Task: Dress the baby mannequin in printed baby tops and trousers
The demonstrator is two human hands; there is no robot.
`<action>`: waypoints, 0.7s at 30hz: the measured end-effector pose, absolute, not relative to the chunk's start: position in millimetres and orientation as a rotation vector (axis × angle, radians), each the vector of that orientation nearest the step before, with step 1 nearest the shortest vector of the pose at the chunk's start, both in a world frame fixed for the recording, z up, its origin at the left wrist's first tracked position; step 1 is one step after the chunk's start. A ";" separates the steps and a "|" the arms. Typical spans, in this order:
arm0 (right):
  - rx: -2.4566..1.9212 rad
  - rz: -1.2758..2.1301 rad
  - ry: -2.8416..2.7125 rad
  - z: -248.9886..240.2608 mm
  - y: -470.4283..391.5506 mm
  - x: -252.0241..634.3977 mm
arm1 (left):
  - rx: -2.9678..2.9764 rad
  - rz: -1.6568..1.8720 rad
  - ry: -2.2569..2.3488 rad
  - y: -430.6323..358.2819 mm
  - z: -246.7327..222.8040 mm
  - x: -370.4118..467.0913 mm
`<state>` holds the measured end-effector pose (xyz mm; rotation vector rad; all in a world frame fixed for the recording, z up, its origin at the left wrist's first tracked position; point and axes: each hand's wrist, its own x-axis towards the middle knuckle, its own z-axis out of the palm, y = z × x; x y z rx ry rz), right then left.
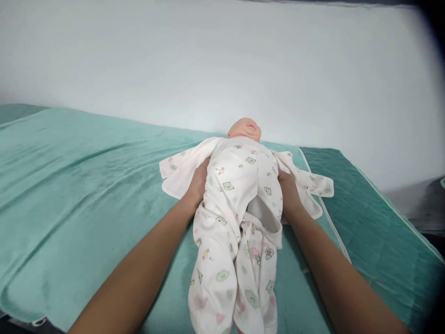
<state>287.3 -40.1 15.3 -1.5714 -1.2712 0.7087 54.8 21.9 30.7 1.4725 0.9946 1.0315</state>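
A baby doll lies on its back, its head toward the wall. White patterned baby clothes with small green animal prints cover its body and legs. Beneath the torso a matching open jacket spreads its sleeves out to both sides. My left hand is at the doll's left-hand side in the picture, its fingers hidden behind the torso. On the opposite side my right hand holds the torso in the same way, fingers also out of sight. A loose flap of the clothing hangs open at the right hip.
A light green blanket with several creases lies under the doll. Darker green quilted bedding shows at the right. Behind the bed rises a white wall. A dark object stands by the right edge.
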 end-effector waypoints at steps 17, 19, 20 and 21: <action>-1.473 0.824 -1.025 21.8 -41.4 280.6 | 1.931 0.986 1.168 25.4 31.7 42.1; -1.469 0.818 -0.936 20.2 -41.1 282.2 | 1.897 1.002 1.216 25.1 31.7 40.0; -1.481 0.759 -0.925 19.0 -40.7 283.6 | 1.868 1.028 1.252 25.2 32.2 39.1; -1.494 0.680 -0.930 17.6 -40.3 285.1 | 1.847 1.064 1.285 25.8 33.1 38.2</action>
